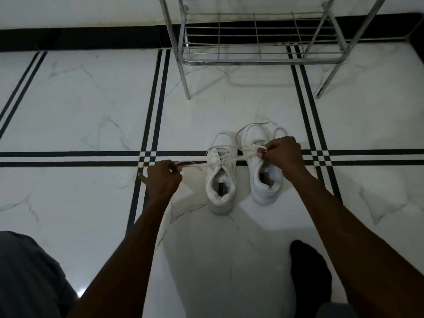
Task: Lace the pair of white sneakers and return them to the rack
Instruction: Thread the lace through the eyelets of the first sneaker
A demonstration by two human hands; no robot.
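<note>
A: Left sneaker [220, 177] on floor [91, 111], lace [202, 165] crossed at throat; both hands [164, 179] pinched shut on its ends, pulled apart.

B: Right sneaker [263, 173] beside it — laced? Unclear, right hand [281, 154] covers it. Rack [259, 42] empty; return pending.

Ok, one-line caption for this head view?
Both hands, left hand and right hand, pull lace ends taut on the left white sneaker, beside its pair, before the metal rack.
</note>
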